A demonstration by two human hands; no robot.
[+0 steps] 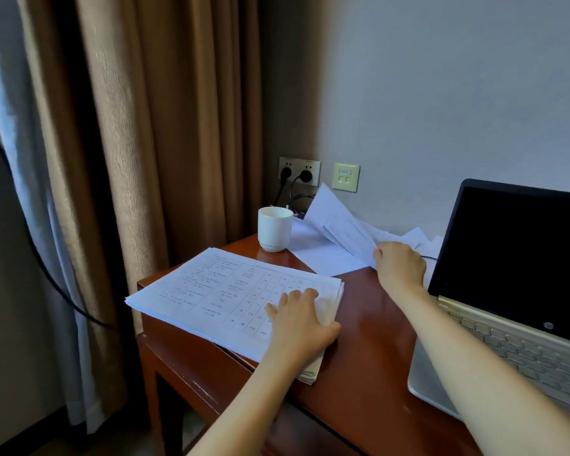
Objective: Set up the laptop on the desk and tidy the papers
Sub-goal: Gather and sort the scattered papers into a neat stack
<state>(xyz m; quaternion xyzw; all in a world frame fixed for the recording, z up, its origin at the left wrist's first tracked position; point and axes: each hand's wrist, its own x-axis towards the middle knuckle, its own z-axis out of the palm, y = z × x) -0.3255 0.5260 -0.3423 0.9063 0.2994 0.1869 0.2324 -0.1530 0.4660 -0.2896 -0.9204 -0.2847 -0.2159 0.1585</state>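
The left hand lies palm down on the stack of papers at the near left corner of the bench. Its fingers are spread flat and pressed on the top sheet near the stack's right edge, gripping nothing, with the thumb at that edge. The top sheet carries a printed table, and the stack overhangs the bench's corner a little.

The right hand reaches further back, fingers curled closed around the lower edge of a few loose sheets. These sheets rise tilted up and away to the left from the fingers, their far corner lifted off the bench toward the wall. Another flat sheet lies on the bench beneath them, and more white paper is scattered behind the hand, next to the laptop.

The laptop stands open on the right side of the bench, screen dark, keyboard facing the person; the right forearm crosses just in front of its left edge. A white cup stands upright at the back left, just beside the flat sheet. Behind it two plugs sit in a wall socket
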